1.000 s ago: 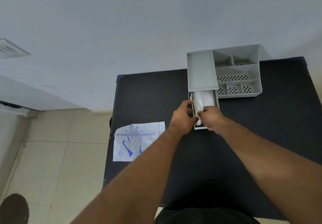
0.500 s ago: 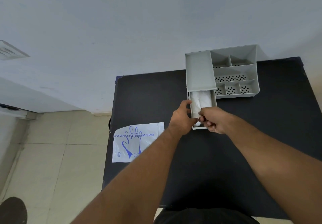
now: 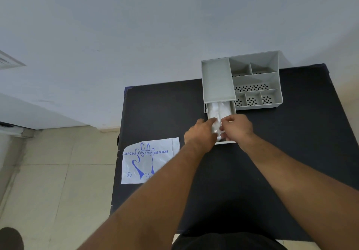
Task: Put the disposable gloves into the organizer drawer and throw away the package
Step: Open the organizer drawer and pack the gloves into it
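Both the left hand and right hand pinch clear disposable gloves down into the open organizer drawer; loose film could spring up and jam closing, while the empty package lies at the table's left edge.

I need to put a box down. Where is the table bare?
Bare: right of the drawer, below the organizer; also between package and far table edge. Crowded where both hands meet at the drawer.
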